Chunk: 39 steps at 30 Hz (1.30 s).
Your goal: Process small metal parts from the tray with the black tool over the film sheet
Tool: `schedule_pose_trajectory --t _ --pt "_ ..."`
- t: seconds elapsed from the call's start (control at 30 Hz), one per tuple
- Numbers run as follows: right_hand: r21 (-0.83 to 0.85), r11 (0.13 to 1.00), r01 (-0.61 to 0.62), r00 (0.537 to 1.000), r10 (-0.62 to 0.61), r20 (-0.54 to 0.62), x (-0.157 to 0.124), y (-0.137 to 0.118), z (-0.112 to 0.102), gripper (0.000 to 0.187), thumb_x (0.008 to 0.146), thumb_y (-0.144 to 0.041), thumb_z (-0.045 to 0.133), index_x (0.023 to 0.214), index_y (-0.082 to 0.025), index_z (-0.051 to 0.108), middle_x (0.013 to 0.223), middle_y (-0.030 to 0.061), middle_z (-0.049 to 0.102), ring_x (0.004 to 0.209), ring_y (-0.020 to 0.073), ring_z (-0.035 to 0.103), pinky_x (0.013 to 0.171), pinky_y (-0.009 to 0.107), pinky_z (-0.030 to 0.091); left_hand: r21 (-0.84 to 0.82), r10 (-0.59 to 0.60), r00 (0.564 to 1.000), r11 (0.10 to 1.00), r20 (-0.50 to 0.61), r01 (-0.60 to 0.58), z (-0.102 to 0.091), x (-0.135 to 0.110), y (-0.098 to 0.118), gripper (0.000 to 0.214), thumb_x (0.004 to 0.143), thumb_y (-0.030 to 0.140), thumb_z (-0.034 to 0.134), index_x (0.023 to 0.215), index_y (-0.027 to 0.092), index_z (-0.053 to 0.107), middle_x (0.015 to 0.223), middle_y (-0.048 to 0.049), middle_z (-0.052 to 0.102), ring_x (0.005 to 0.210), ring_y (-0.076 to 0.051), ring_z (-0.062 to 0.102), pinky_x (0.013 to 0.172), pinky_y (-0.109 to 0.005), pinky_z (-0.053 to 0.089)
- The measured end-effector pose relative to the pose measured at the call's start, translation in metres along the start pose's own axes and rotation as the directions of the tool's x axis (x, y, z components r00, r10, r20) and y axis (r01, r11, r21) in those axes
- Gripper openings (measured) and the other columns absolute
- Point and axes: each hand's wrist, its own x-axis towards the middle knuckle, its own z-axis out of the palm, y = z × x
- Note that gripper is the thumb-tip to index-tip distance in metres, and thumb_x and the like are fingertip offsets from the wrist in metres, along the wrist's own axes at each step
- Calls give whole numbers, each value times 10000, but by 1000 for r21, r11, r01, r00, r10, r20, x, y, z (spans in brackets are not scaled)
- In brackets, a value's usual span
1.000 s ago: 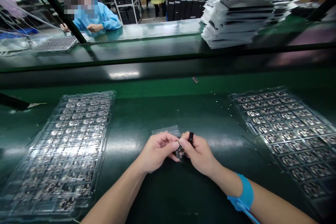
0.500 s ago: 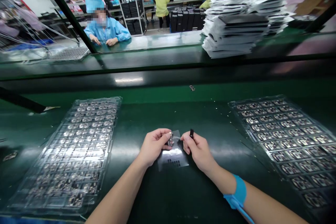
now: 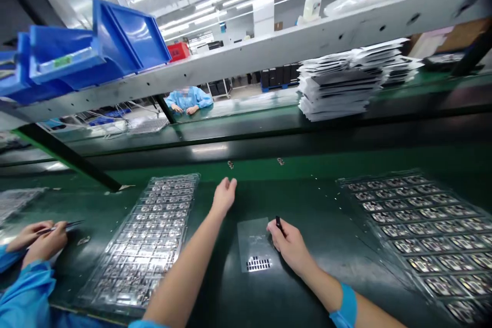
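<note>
My left hand (image 3: 224,197) reaches forward over the bench, its visible fingertips slightly apart and nothing seen between them. Just beyond those fingertips lies a small circuit board (image 3: 230,164) on the bright green strip. In my right hand (image 3: 289,241) is a slim tool with a black end (image 3: 279,223); its tip is hidden, so I cannot tell its kind. The right fingertips are at the right edge of a clear plastic sheet (image 3: 252,236). Several small black stickers or pads (image 3: 258,264) sit in rows near the sheet's lower edge.
Clear trays of circuit boards stand on the left (image 3: 157,225) and right (image 3: 430,225). Another small board (image 3: 280,161) lies on the strip. At far left, a co-worker's hands (image 3: 46,241) hold tweezers. A shelf (image 3: 230,54) with blue bins (image 3: 126,36) crosses above; stacked white packets (image 3: 334,92) stand behind.
My left hand has moved forward from the sheet and let go of the circuit board, which now lies on the green strip. My right hand stays by the sheet. The view has tilted up.
</note>
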Motion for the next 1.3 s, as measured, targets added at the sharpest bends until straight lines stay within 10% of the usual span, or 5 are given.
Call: schedule_pose_trajectory --t 0.27,0.57,0.83,1.3 --pt "-35 999 -6 1000 6 4 1 4 0 527 937 -654 464 796 -157 567 540 -40 430 458 144 415 459 228 351 409 145 976 890 164 -202 -32 -132 -52 402 868 375 538 1199 161 616 1369 -112 518 1327 -251 420 1140 -430 325" --pt "-105 993 -62 996 68 52 -5 7 -5 461 909 -610 481 827 -167 582 518 -25 475 480 184 478 486 266 391 682 267 930 731 -253 -24 -168 -218 -97 367 877 442 491 1065 176 658 1222 -115 605 1251 -267 489 1109 -409 369" --pt "-251 965 -73 995 87 45 -5 8 -10 414 890 -576 474 763 -199 586 514 -5 514 538 210 533 543 287 422 743 192 895 639 -404 198 -240 -231 -127 412 860 441 447 1058 134 638 1200 -138 600 1178 -263 533 1082 -398 385" --pt "-277 957 -87 993 104 47 -4 2 -8 430 823 -615 471 738 -212 595 518 15 541 532 233 559 520 295 440 820 71 923 490 -378 298 -265 -232 -116 418 895 424 388 1034 137 658 1050 -127 623 1036 -258 578 966 -360 428"
